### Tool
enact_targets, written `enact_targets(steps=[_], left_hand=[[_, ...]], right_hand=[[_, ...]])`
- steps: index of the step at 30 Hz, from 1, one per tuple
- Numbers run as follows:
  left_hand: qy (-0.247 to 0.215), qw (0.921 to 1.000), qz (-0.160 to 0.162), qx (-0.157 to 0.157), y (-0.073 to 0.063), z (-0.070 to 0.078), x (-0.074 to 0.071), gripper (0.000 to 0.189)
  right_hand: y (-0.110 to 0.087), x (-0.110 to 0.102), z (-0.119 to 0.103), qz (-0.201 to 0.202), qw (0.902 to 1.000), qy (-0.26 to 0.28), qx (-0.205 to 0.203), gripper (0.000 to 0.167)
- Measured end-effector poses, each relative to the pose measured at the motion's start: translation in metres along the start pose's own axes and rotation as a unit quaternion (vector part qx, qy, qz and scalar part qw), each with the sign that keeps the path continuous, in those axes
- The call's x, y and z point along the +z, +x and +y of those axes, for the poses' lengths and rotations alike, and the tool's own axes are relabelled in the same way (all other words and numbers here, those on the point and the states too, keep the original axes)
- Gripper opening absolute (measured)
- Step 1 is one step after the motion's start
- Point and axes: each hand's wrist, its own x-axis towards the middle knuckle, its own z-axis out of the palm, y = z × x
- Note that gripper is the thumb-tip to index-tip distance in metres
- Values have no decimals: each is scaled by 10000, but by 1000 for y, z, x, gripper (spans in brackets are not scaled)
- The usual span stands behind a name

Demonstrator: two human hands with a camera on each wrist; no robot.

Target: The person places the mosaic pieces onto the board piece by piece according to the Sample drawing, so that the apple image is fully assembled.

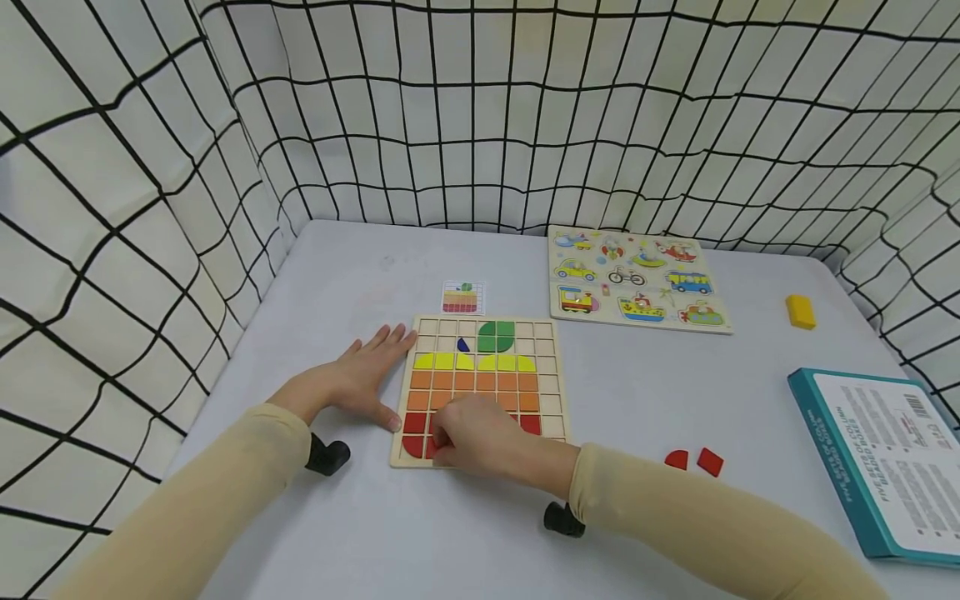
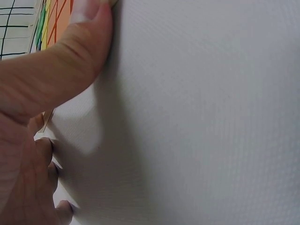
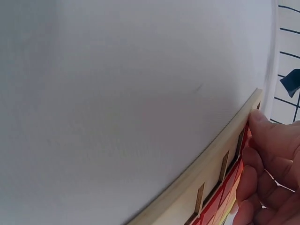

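Observation:
A wooden grid board (image 1: pixel 552 379) lies flat with colored tiles in its cells: green (image 1: pixel 497 337) and blue (image 1: pixel 462 344) near the top, then yellow, orange (image 1: pixel 444 380) and red (image 1: pixel 415 423) rows. My left hand (image 1: pixel 358 379) spreads its fingers along the left side, thumb and a fingertip touching the board's edge. Over the lower rows is my right hand (image 1: pixel 483 437), fingers curled, pinching a red tile (image 3: pixel 245 137) at the board between thumb and forefinger. That hand hides part of the red rows.
A small pattern card (image 1: pixel 462 297) lies behind the board. Two loose red tiles (image 1: pixel 677 459) are at the right. Farther off are a vehicle puzzle (image 1: pixel 637 279), a yellow block (image 1: pixel 801 312) and a teal-edged box (image 1: pixel 885 467). Black netting (image 1: pixel 472 142) surrounds the table.

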Motion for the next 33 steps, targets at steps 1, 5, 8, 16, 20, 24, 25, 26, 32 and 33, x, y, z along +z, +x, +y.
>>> enact_targets(steps=[1,5,8,16,20,24,25,26,32,33], left_hand=[[-9,10000,1,2,0,0,0,132],[-39,10000,-14,-51,-1,1,0,132],[-45,9999,-14,-95,-2,2,0,132],[-69,9999,9,-134,-3,2,-1,133],[-46,9999,15,-110,-3,2,0,133],[-32,9999,25,-99,-2,2,0,133],[-26,10000,27,-92,-1,2,0,133],[-25,10000,29,-87,-1,1,0,134],[19,10000,19,-92,-1,-1,1,134],[18,10000,20,-93,-1,0,0,134]], right_hand=[[0,0,0,6,10000,3,-1,17],[-1,0,0,6,9999,134,26,16],[-2,-3,2,-108,9989,428,140,15],[-14,-21,37,-3,9930,1040,556,10],[-30,-31,69,17,9910,1028,862,9],[-53,-40,106,-151,9875,1035,1177,9],[-60,-42,114,-165,9874,1015,1201,9],[-66,-45,121,-179,9872,1000,1230,9],[-101,-54,150,-201,9874,923,1271,8],[-106,-55,154,-227,9867,936,1311,8]])
